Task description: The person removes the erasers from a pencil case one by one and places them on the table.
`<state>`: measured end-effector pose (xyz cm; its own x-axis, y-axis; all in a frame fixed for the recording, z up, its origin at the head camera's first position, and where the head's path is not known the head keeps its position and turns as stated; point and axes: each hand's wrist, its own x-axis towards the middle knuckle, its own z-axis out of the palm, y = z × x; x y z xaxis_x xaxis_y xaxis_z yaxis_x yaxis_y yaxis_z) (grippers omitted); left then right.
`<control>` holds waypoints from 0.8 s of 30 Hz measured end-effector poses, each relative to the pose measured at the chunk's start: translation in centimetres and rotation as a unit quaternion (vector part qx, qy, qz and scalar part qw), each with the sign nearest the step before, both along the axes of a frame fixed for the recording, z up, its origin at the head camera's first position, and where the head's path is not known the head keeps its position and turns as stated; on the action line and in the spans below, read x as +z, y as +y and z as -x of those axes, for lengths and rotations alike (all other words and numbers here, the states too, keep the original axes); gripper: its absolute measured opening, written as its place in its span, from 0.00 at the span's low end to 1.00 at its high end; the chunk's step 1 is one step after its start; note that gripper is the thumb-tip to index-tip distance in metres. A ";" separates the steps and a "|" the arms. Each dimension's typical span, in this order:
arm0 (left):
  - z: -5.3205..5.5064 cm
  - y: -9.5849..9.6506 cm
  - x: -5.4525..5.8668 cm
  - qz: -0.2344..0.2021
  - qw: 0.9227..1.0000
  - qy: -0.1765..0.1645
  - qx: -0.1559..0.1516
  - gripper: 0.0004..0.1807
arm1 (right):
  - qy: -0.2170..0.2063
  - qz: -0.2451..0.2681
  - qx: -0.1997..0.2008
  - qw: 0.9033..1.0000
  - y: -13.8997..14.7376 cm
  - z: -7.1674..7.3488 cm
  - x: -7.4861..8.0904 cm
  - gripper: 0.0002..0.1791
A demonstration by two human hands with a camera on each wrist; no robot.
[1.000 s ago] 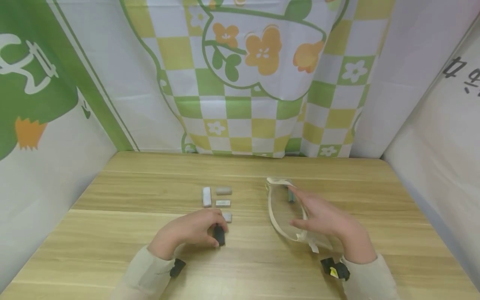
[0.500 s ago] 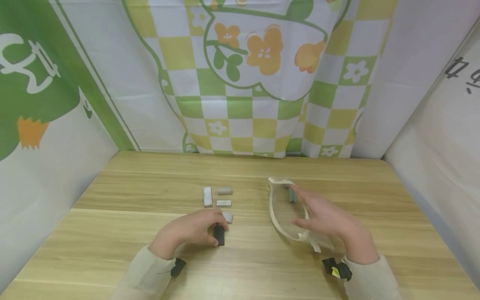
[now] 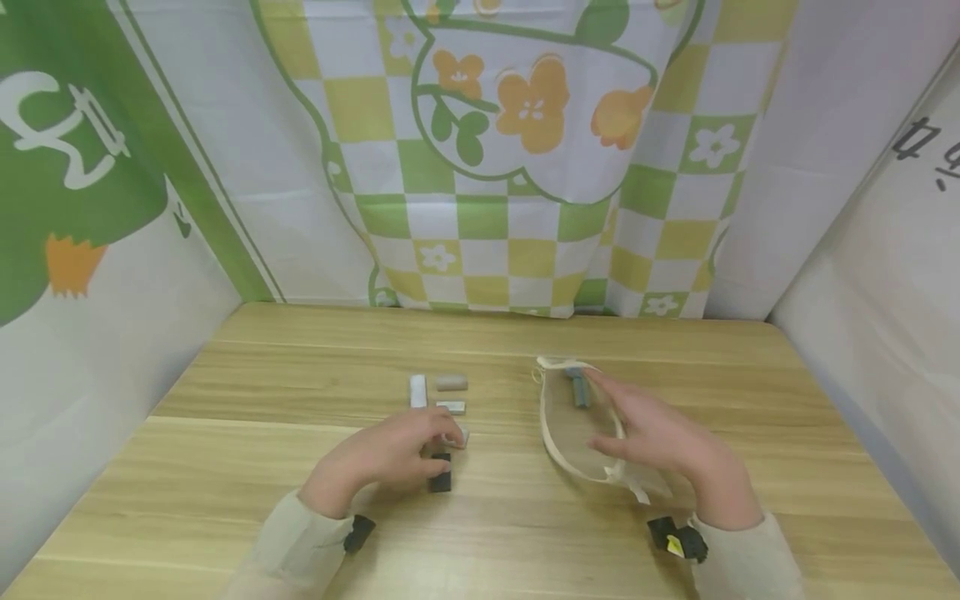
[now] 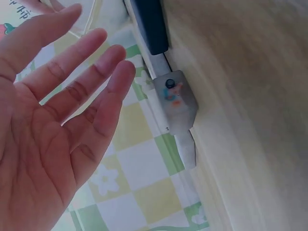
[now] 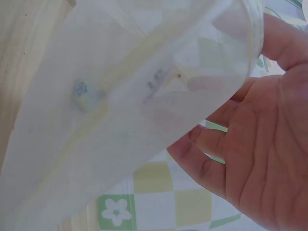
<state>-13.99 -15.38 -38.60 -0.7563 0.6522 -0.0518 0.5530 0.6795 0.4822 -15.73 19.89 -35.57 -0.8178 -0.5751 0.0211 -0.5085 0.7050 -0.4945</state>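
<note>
My left hand (image 3: 390, 450) hovers over a small pale block (image 3: 464, 437) and a black block (image 3: 441, 475), partly hiding the pale one. In the left wrist view its fingers are apart and hold nothing. Beside them lie the dark block (image 4: 151, 24) and a grey piece with a coloured print (image 4: 178, 108). My right hand (image 3: 660, 437) holds the rim of a translucent zip pouch (image 3: 551, 450), thumb and index finger at its spread mouth. Through the film of the pouch (image 5: 53, 130), other fingers show underneath. A grey-green block (image 3: 580, 392) is inside it.
Beyond the left hand lie a white block (image 3: 417, 390), a beige rounded block (image 3: 452, 382) and a thin pale block (image 3: 451, 407). The wooden table (image 3: 300, 358) meets a checked curtain (image 3: 480, 250) at the back, with printed cloth on both sides.
My left hand has let go of the black block and shifted slightly away, its fingers now over the pale block. The right hand keeps the pouch's mouth spread; more of the grey-green block shows.
</note>
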 end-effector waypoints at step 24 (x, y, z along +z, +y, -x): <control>1.9 5.0 1.6 -0.029 0.986 0.155 0.045 0.22 | -0.011 -0.010 -0.012 1.000 0.2 -0.3 0.6 0.49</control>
<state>-15.91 -10.38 -37.02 -0.7853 0.5761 0.2268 0.6182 0.7093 0.3389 -15.41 20.13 -35.01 -0.8316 -0.5553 -0.0089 -0.4801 0.7270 -0.4908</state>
